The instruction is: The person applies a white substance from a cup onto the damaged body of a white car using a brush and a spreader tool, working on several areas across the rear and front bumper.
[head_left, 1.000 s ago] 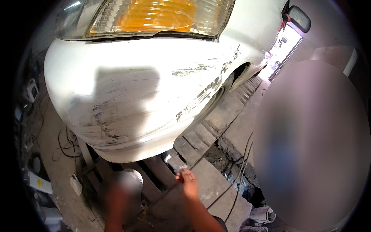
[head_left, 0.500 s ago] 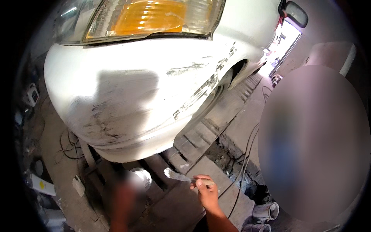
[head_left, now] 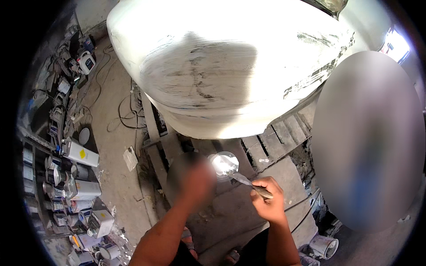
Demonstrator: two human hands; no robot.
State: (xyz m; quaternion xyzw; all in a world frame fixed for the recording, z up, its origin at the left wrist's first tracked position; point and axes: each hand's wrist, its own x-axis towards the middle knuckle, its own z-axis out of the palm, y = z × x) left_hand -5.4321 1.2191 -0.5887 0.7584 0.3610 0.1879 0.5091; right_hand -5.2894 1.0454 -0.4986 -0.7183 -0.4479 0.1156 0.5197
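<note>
My right hand (head_left: 269, 198) is closed around the handle of a putty knife (head_left: 242, 179), its blade pointing up and left. The blade's tip reaches into a round clear tub (head_left: 224, 166) of bright white paste. My left hand (head_left: 197, 179) is at the tub's left side and appears to hold it; blur covers its fingers. Beyond both hands is the white car bumper (head_left: 208, 80), with dark scuffs and scrapes across its front and right side. A shadow falls over its middle.
Metal cans and containers (head_left: 84, 189) crowd the left side, with a white jug (head_left: 86, 62) farther back. A cable (head_left: 128, 116) loops on the floor. Slatted planks (head_left: 284, 135) lie under the bumper, beside a broken gap. A blurred area covers the right; a dirty bucket (head_left: 323, 246) lies below it.
The view has tilted down and turned left. The putty knife's tip, held away from the tub before, is now in the white paste. The two hands have come closer together.
</note>
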